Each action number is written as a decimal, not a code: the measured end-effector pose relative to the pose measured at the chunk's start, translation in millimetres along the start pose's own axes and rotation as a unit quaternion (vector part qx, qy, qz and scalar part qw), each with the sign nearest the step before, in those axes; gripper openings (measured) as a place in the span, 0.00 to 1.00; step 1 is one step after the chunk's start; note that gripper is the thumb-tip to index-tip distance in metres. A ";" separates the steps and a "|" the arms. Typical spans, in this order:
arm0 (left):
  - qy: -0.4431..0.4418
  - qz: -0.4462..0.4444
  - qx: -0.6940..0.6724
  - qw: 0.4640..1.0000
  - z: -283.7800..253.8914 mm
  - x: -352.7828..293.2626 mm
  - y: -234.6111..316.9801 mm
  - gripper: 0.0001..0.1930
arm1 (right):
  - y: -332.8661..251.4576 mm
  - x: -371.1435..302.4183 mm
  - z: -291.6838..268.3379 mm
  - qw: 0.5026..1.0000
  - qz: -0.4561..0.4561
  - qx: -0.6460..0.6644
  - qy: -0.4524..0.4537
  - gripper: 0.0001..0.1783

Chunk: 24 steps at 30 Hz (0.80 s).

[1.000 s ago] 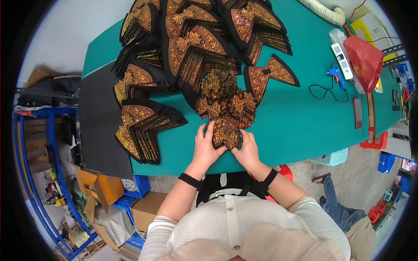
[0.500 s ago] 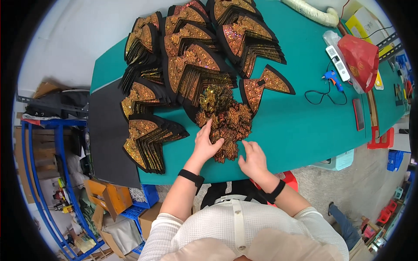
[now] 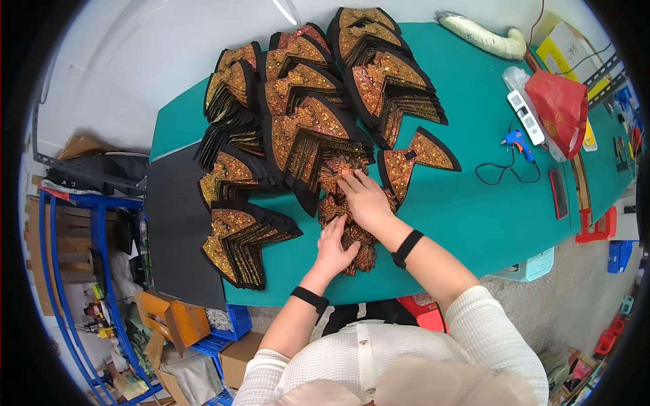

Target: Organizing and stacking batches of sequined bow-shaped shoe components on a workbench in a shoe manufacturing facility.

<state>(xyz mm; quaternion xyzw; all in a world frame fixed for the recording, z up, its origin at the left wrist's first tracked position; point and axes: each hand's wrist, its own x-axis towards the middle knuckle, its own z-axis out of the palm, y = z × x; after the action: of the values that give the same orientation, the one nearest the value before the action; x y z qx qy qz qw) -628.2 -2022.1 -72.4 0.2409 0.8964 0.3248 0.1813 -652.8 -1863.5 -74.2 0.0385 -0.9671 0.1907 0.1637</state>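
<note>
Right hand (image 3: 367, 201): palm down across the far part of a pile of small copper sequined pieces (image 3: 363, 252), fingers extended; whether it grips a piece cannot be told, the underside being hidden. Left hand (image 3: 333, 249): on the pile's near left side, fingers spread loosely, thumb apart. The pile lies near the middle of the front of the green desk (image 3: 460, 227), with a strip of bare surface between its near end and the front edge. Its far end meets the tall central stack of wing-shaped pieces (image 3: 315, 122), leaving little room there. A single bow-shaped piece (image 3: 430, 152) lies just beyond the right hand. To the left, a narrow bare gap separates the pile from the front left stack (image 3: 237, 243), which partly overlies a black sheet (image 3: 179, 223). The broadest clear area extends rightward to the glue gun (image 3: 518, 143) and the red-edged phone (image 3: 558, 194).

Compared with half a second earlier: the right hand, then at the pile's near right side, has crossed to its far part; the left hand has moved nearer the front edge. The far end, formerly yellow-gold, now shows copper. The bow-shaped piece keeps its place.
</note>
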 end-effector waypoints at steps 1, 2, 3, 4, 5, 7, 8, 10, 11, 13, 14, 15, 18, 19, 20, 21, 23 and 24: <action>-0.001 0.002 0.006 1.000 2.3 0.8 -1.1 0.36 | -0.3 -0.5 -0.6 1.000 -0.002 -0.002 -0.001 0.25; 0.000 0.004 0.004 1.000 3.8 2.8 -1.7 0.36 | -0.6 -0.6 -1.5 1.000 0.006 0.004 -0.004 0.25; 0.005 0.007 0.010 1.000 4.4 4.9 -1.8 0.36 | -0.2 -0.1 -2.6 1.000 0.016 0.010 -0.006 0.26; 0.005 0.015 0.017 1.000 4.2 7.0 -1.4 0.36 | 0.3 -0.4 -1.6 1.000 0.022 0.005 -0.004 0.26; 0.000 0.022 0.016 1.000 2.7 8.4 -0.5 0.36 | 0.1 0.4 0.7 1.000 0.020 -0.003 0.006 0.25; 0.011 0.010 0.045 0.999 -3.9 8.2 -2.0 0.35 | -4.6 3.8 -0.6 1.000 0.015 -0.006 0.010 0.25; 0.013 -0.007 0.039 0.999 -1.9 8.6 -7.9 0.35 | -7.0 5.3 -0.4 1.000 0.014 -0.010 0.000 0.25; 0.027 0.001 0.047 0.999 -1.7 6.0 -12.4 0.34 | -11.9 6.7 -0.1 0.999 0.028 -0.018 -0.011 0.26; 0.024 0.013 0.047 0.998 -1.6 5.5 -11.4 0.34 | -12.4 7.2 -2.5 0.999 0.031 -0.025 -0.022 0.26; 0.040 0.026 0.053 0.997 -3.5 3.1 -6.5 0.33 | -11.7 6.7 -4.7 0.998 0.037 -0.037 -0.029 0.27; 0.036 0.038 0.053 0.997 -6.0 0.4 -2.9 0.33 | -12.0 6.2 -7.1 0.998 0.040 -0.039 -0.027 0.28; 0.044 0.048 0.047 0.997 -9.9 -2.8 1.5 0.32 | -13.1 6.6 -9.6 0.997 0.037 -0.047 -0.040 0.28; 0.060 0.088 0.037 0.994 -19.7 -21.3 0.2 0.30 | -22.1 7.8 -8.7 0.997 0.035 -0.050 -0.048 0.27; 0.060 0.083 0.035 0.994 -25.5 -30.5 2.3 0.29 | -26.0 8.3 -8.6 0.996 0.034 -0.052 -0.060 0.27; 0.059 0.078 0.034 0.995 -31.9 -39.6 5.5 0.29 | -29.0 7.2 -11.7 0.995 0.040 -0.053 -0.071 0.27; 0.052 0.082 0.023 0.995 -36.4 -48.2 10.3 0.28 | -30.2 3.8 -13.4 0.995 0.057 -0.048 -0.063 0.27; 0.042 0.090 0.008 0.995 -44.4 -68.2 10.6 0.27 | -36.5 -5.2 -17.0 0.995 0.074 -0.046 -0.050 0.28; 0.030 0.090 -0.007 0.995 -47.5 -77.8 8.9 0.27 | -39.0 -13.4 -19.2 0.996 0.083 -0.008 -0.001 0.26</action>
<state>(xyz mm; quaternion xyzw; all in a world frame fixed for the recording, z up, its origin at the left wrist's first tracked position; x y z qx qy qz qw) -584.6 -2082.4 -19.0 0.3094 0.8738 0.3534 0.1260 -629.0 -1892.1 -48.0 -0.0433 -0.9687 0.1958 0.1463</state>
